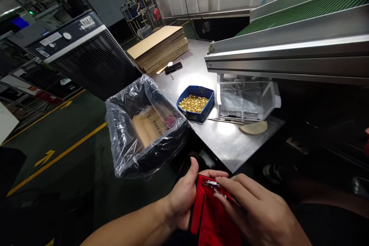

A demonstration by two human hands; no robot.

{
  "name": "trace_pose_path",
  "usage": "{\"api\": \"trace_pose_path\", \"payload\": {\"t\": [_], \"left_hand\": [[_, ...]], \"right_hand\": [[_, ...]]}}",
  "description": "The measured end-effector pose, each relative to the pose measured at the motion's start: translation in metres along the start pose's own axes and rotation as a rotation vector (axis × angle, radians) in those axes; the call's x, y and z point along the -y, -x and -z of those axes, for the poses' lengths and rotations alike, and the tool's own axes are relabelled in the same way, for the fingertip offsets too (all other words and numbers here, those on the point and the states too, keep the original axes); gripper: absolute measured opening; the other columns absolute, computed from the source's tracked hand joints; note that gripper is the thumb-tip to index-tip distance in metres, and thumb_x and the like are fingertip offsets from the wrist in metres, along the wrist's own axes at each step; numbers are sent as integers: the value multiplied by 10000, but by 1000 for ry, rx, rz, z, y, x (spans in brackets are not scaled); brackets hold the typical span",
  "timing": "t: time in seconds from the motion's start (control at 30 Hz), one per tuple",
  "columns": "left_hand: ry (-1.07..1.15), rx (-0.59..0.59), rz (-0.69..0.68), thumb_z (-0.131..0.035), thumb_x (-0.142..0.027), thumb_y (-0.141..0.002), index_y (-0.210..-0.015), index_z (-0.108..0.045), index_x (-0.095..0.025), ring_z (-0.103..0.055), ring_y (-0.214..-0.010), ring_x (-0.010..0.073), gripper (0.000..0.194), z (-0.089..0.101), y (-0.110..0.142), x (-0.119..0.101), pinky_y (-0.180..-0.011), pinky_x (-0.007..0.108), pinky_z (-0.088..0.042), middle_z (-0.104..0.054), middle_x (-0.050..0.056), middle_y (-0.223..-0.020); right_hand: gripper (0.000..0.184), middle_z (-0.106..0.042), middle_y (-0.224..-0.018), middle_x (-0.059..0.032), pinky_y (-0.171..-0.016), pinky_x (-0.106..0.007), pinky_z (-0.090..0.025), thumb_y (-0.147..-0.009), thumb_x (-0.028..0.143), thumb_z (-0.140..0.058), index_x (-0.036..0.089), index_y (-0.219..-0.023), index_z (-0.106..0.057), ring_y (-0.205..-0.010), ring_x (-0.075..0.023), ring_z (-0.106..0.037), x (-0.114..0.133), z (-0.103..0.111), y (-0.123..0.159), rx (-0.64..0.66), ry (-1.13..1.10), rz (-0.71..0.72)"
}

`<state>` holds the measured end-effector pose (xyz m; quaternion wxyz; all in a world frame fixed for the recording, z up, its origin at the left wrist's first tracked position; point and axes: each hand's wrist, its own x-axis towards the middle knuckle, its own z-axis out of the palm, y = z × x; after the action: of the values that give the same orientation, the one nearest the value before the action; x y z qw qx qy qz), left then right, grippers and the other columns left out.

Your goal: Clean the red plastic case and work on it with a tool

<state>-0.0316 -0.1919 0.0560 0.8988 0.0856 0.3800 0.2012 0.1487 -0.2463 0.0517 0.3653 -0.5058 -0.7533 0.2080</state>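
My left hand (181,198) grips the left side of a red case with a black edge (211,221), thumb pointing up and fingers behind it. The case is tilted at the bottom of the view, its lower end cut off by the frame. Over its upper right side, my right hand (259,203) pinches a small shiny metal piece (211,183) between thumb and fingers at the top of the case. The fingers cover part of that piece, so its kind is unclear. Beyond the hands, a blue bin (198,116) holds many small brass-coloured parts (193,103) on the metal table (230,146).
A plastic-lined crate (127,157) with a cardboard piece inside stands left of the table. A clear tray with bags (242,100) sits below the green conveyor (305,13). Stacked cardboard sheets (161,46) and a black phone-like object (173,68) lie at the back.
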Motion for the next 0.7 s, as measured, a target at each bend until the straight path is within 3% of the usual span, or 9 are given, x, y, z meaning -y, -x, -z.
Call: {"api": "trace_pose_path", "payload": {"t": [0.13, 0.27, 0.5, 0.6, 0.7], "left_hand": [[3, 105, 32, -152, -788, -919, -1199, -644, -76, -709, -753, 220, 909, -2, 0, 1, -772, 310, -542, -738, 147, -888], [6, 170, 48, -147, -800, -909, -1211, -631, -85, -722, -807, 259, 914, -2, -1, 4, -867, 372, -536, -744, 156, -890], [15, 147, 54, -155, -773, -931, -1068, -672, -87, -718, -908, 294, 870, -2, -3, 7, -942, 423, -523, -736, 169, -924], [-14, 99, 47, -139, -762, -938, -1102, -671, -71, -723, -885, 290, 887, -3, -4, 7, -914, 415, -532, -738, 188, -961], [-39, 54, 34, -151, -751, -946, -1117, -673, -57, -726, -837, 266, 885, -3, -4, 6, -854, 366, -541, -742, 197, -957]], "right_hand": [[348, -709, -1065, -72, -740, -184, -583, -1000, 241, -513, 228, -1342, -576, -854, -131, -705, 0, -2, 0, 14, 34, 21], [359, -703, -961, -65, -629, -206, -554, -986, 199, -524, 188, -1341, -580, -738, -127, -667, 0, 4, -3, -8, 92, 111], [398, -688, -905, -101, -601, -283, -536, -996, 226, -466, 97, -1366, -537, -724, -172, -638, -4, 17, -5, 78, 186, 231], [457, -717, -986, -145, -627, -316, -557, -981, 219, -502, 67, -1411, -483, -777, -201, -674, -9, 14, 2, 10, 234, 274], [435, -738, -1015, -122, -701, -304, -585, -960, 190, -551, 126, -1388, -506, -850, -202, -705, -14, 9, 12, -79, 233, 219]]}}
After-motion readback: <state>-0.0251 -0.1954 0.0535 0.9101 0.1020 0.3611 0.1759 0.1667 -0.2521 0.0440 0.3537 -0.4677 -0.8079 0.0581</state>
